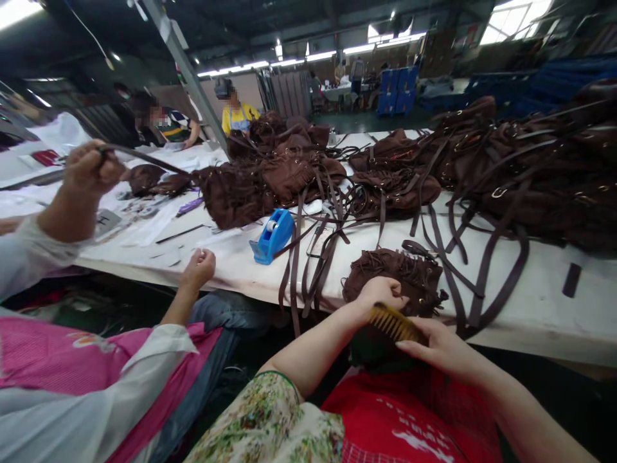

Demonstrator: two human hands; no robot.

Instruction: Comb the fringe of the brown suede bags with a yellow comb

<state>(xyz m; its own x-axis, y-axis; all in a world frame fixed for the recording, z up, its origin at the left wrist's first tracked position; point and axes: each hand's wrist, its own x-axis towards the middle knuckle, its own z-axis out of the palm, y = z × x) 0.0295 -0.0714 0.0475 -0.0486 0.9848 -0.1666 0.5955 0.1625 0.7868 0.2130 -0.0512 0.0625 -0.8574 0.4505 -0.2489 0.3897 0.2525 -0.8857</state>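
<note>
A brown fringed bag (pixel 393 267) lies at the table's front edge before me. My left hand (pixel 383 294) is curled closed against its front, fingers partly hidden, and appears to grip it. In my right hand (pixel 434 344) is a yellow-brown comb (pixel 394 321), its teeth pointing down. The comb is just below my left wrist and in front of the bag's lower part. Long dark straps (pixel 443 257) trail across the table beside the bag.
A blue tape dispenser (pixel 274 236) stands on the white table (pixel 530 302). Brown bags (pixel 289 167) are heaped behind it, with more (pixel 540 161) at right. At left, a co-worker's raised hand (pixel 91 168) pulls a strap; their other hand (pixel 197 269) is near the edge.
</note>
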